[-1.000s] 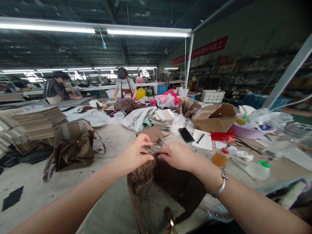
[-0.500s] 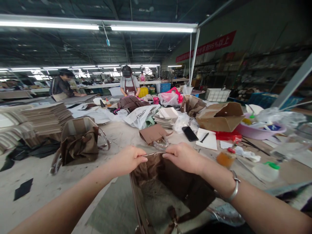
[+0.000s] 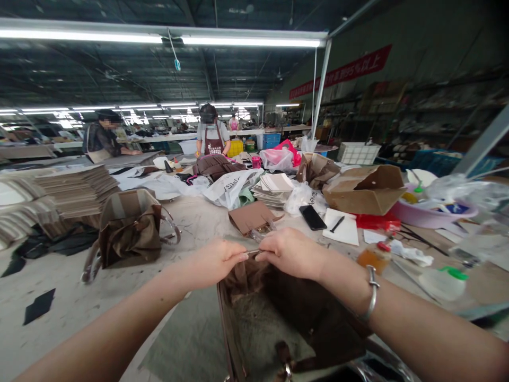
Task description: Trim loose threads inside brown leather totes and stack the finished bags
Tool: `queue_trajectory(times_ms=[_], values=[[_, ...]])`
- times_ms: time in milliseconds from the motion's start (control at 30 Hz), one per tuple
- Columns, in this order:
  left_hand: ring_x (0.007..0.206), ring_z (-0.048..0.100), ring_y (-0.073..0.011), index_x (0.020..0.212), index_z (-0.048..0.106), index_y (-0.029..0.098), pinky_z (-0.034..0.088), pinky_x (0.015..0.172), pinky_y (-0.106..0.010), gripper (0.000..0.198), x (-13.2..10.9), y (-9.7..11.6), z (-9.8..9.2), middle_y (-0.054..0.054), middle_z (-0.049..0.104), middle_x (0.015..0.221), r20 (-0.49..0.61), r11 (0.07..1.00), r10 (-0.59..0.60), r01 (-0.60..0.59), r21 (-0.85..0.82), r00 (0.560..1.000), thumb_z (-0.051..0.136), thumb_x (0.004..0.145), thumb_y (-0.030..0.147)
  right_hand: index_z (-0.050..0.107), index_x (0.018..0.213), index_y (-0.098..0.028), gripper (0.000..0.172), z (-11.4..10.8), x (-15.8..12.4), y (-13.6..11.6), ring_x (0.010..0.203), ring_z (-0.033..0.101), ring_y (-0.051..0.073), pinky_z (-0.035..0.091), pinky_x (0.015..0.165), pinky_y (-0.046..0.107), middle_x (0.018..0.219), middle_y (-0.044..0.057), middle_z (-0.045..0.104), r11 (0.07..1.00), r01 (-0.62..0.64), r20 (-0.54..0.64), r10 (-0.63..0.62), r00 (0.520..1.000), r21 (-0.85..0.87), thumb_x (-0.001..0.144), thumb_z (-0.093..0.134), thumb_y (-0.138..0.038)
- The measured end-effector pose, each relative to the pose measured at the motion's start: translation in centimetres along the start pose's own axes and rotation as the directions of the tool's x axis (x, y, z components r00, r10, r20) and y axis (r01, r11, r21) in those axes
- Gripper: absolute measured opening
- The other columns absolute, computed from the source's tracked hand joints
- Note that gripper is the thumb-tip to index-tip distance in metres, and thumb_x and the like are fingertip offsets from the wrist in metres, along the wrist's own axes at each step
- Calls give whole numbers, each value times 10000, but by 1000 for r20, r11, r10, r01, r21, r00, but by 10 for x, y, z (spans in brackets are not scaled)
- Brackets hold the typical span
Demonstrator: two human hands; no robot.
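A brown handbag stands wide at the mouth in front of me, its inside showing. My left hand pinches the far rim of the bag between thumb and fingers. Close beside it, my right hand grips the same rim, with a short stretch of edge between the two. A silver bangle circles my right wrist. Just beyond my hands lies a small brown flap bag with plastic-wrapped handles. Another brown handbag stands to the left on the table.
Stacked panels sit at the far left. A phone, a pen on paper, a cardboard box, a glue bottle and a green-capped bottle lie to the right. A co-worker in an apron works across the table.
My hands have moved closer together along the bag's rim, the left going slightly right. The view has shifted a little. Both hands keep their grip.
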State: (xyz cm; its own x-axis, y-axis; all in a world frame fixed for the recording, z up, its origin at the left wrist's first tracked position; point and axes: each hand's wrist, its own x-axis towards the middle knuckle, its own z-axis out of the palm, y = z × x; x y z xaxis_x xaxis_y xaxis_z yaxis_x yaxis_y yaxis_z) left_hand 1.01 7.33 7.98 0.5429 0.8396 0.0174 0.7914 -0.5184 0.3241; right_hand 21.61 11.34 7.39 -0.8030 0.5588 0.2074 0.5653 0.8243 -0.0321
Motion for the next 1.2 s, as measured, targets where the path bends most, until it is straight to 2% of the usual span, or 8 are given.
queue_trajectory(times_ms=[133, 300, 467, 700, 800, 933, 1067, 1200], values=[[831, 614, -165, 1116, 593, 221, 394, 689, -232, 323, -9, 4, -5, -13, 688, 980, -48, 999, -46, 47, 20, 998, 559, 821, 350, 652, 727, -182, 313, -2, -1, 0, 659, 576, 149, 263, 548, 275, 720, 32, 659, 997, -6, -19, 4, 1000, -76, 911, 477, -366], [723, 629, -191, 844, 657, 219, 352, 596, -262, 136, -8, 8, 1, -20, 701, 791, -116, 953, -120, 147, 264, 986, 540, 823, 286, 636, 700, -185, 363, -3, 0, 0, 653, 577, 155, 245, 539, 281, 708, 30, 660, 994, -4, -22, 2, 1000, -107, 921, 435, -391], [601, 606, -182, 685, 611, 173, 285, 531, -278, 338, -2, 7, 8, -52, 667, 654, -139, 914, -89, 136, 381, 986, 397, 905, 314, 623, 708, -184, 385, -4, -1, 1, 671, 583, 162, 252, 543, 283, 727, 34, 658, 992, -3, -6, 3, 1000, -129, 938, 394, -392], [574, 577, -148, 694, 611, 169, 269, 525, -272, 323, 2, 6, 10, -39, 657, 651, -144, 939, -25, 72, 337, 989, 397, 909, 280, 598, 945, -189, 263, -7, -3, -8, 786, 589, 181, 326, 598, 267, 868, 44, 645, 993, 51, -12, -53, 999, -103, 885, 499, -425], [591, 583, -143, 697, 608, 168, 295, 542, -267, 337, 5, 6, 11, -34, 655, 654, -134, 953, -8, 48, 300, 991, 377, 920, 270, 604, 823, -185, 136, -4, 3, -9, 721, 586, 165, 304, 553, 269, 808, 24, 641, 989, 62, -21, -65, 998, -135, 869, 517, -278], [665, 616, -145, 828, 619, 189, 352, 577, -254, 286, 3, 9, 9, -20, 684, 760, -156, 971, 14, 24, 237, 988, 365, 929, 272, 616, 766, -171, 189, -1, 7, -4, 673, 586, 158, 289, 533, 271, 767, 31, 656, 986, 96, -8, -98, 995, -134, 880, 488, -251], [684, 639, -208, 832, 610, 196, 377, 561, -278, 131, 0, 16, 6, -32, 684, 762, -190, 922, 1, 73, 381, 982, 515, 848, 284, 632, 733, -169, 272, -2, 8, 0, 667, 593, 161, 292, 533, 265, 739, 41, 668, 991, 90, 1, -91, 996, -98, 896, 483, -330], [623, 638, -234, 740, 598, 186, 363, 509, -288, 198, 1, 23, 4, -49, 660, 662, -167, 853, 7, 81, 516, 986, 442, 861, 188, 639, 701, -166, 247, -2, 11, 0, 672, 591, 163, 306, 547, 257, 709, 46, 668, 996, 72, -2, -72, 997, -57, 872, 511, -289]])
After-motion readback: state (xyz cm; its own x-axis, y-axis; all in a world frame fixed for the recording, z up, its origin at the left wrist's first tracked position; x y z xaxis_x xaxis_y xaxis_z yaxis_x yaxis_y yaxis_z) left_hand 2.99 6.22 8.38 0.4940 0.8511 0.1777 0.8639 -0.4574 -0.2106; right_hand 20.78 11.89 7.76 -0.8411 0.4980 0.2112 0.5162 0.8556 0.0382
